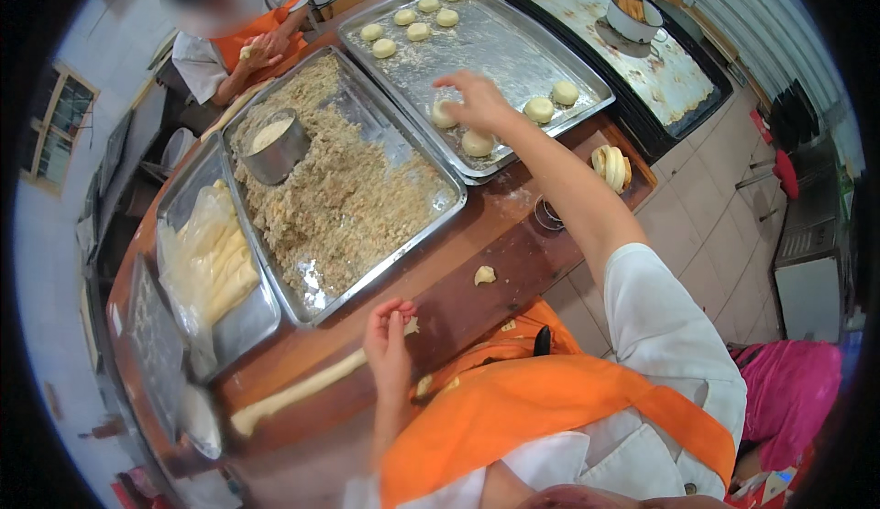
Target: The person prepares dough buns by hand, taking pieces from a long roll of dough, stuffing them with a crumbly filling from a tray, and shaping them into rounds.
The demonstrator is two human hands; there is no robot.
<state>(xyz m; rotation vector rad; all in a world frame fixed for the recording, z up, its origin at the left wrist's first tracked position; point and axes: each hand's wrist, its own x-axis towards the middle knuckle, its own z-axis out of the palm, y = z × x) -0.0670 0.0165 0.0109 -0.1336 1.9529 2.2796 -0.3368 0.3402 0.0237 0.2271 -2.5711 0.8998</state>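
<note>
My right hand (478, 103) reaches over the metal tray (495, 42), fingers stretched and apart, just above pale round dough pieces. One dough round (444, 113) lies at its fingertips and another dough round (478, 142) under the wrist. By the table's near edge, my left hand (390, 337) is curled closed beside a long dough rope (302, 388). The rope runs behind this hand, and a torn dough end (412, 326) shows past it. Whatever the curled fingers may hold is hidden.
A large tray of crumbly filling (339, 188) holds a metal cup (280, 147). Left of it, dough strips (225, 262) lie under plastic. A dough scrap (484, 274), a ring cutter (548, 214) and stacked dough rings (611, 169) sit nearby. Across the table a person (240, 32) handles dough.
</note>
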